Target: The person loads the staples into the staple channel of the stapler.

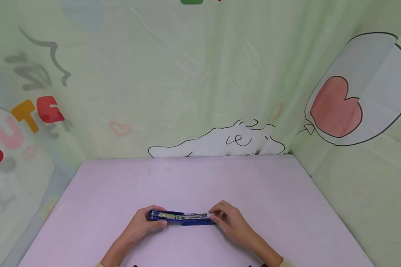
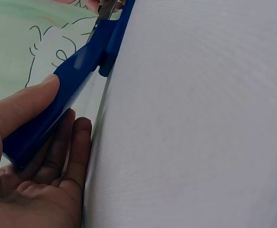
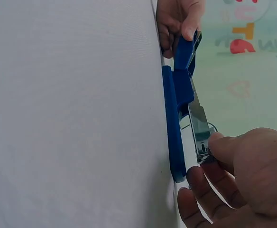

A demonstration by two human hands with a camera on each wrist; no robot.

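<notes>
Here we have a blue plastic stapler (image 1: 198, 222), splayed open on the pale lilac surface (image 1: 187, 185). We see the left hand's grip (image 1: 142, 223) pinching its blue cover, the right hand's grip (image 1: 233, 221) pinching the silver metal rail (image 3: 198, 126) (we spot a gap beneath) by its end.

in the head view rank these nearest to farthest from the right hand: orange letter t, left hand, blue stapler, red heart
1. Blue stapler, pinched by right hand
2. Left hand, at its other end
3. Red heart, right side
4. Orange letter T, far left
</notes>
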